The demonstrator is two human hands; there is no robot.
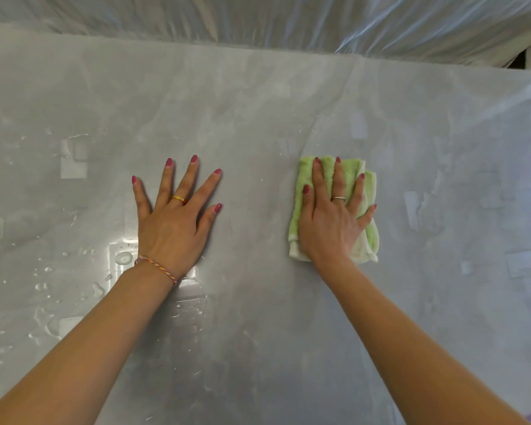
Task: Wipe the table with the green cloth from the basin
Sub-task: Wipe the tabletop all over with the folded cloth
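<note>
A folded green cloth lies flat on the grey table, right of centre. My right hand presses down on it, palm flat and fingers spread over the cloth. My left hand rests flat on the bare table to the left, fingers apart, holding nothing. No basin is in view.
The table is covered with a clear plastic sheet. Water drops and small puddles sit on the left side. More wet patches show on the right. Crumpled plastic sheeting hangs behind the far edge.
</note>
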